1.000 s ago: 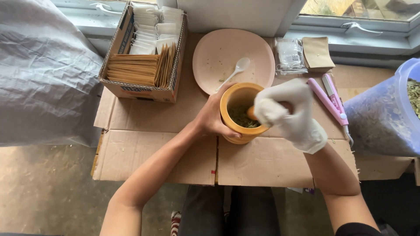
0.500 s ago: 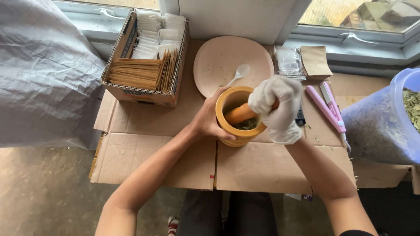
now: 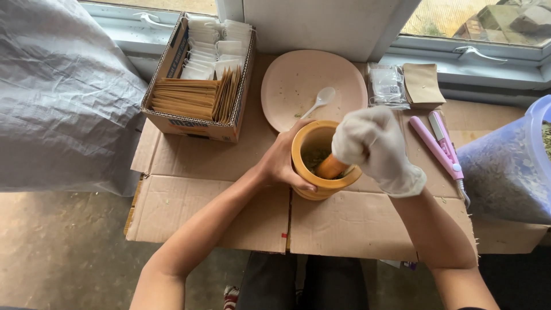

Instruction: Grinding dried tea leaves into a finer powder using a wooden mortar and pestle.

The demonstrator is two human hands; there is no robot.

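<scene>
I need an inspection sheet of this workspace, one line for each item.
Surface: flattened cardboard over the floor, with green crumbs.
Job's things: yellow mortar with green herbs; pestle inside it.
Clutter: pink plate with white spoon; box of paper packets; small packets; pink sealer tool; tub of dried leaves.
Hands: left hand bare, grips the mortar; right hand gloved, grips the pestle.
Cables: a cord at the sealer tool's end.
Surroundings: window sill, grey plastic sheet.
</scene>
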